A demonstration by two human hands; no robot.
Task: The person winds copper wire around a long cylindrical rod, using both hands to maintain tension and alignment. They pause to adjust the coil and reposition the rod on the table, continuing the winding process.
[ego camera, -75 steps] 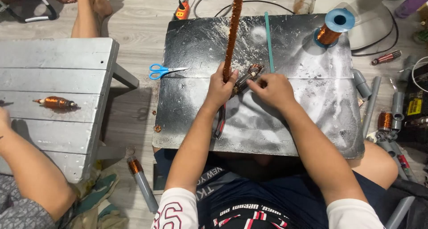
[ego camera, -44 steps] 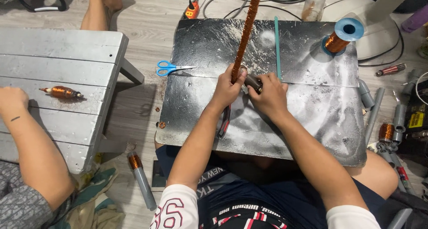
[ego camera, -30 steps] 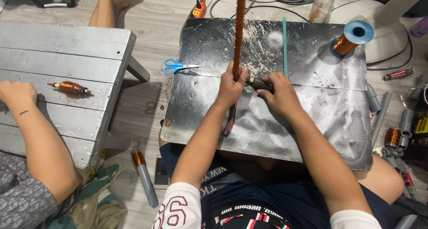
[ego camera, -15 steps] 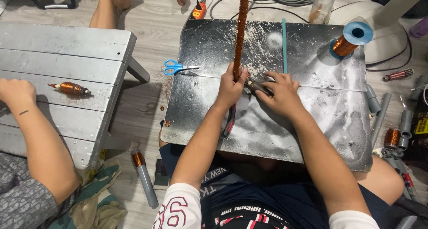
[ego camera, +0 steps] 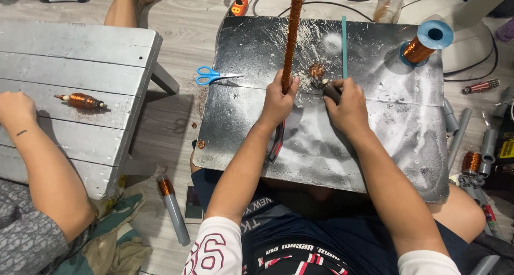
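A long rod wound with copper wire [ego camera: 292,28] stands up from the dark metal sheet [ego camera: 375,146] on my lap. My left hand [ego camera: 277,101] is closed around the rod's lower part. My right hand [ego camera: 348,103] grips a small dark tool [ego camera: 330,89] whose tip touches a small clump of copper wire [ego camera: 317,70] just right of the rod. A thin teal strip [ego camera: 344,47] lies on the sheet behind my right hand.
A spool of copper wire with blue ends [ego camera: 425,43] and blue-handled scissors [ego camera: 210,76] lie on the sheet. Another person's arm [ego camera: 37,162] rests on a grey wooden bench [ego camera: 80,66] at left, near a copper-wound spindle [ego camera: 81,100]. Grey tubes and coils [ego camera: 476,152] litter the floor at right.
The rod has swung from a tilt to nearly upright. My hands have shifted slightly up the sheet, and a small copper clump now shows by the tool tip.
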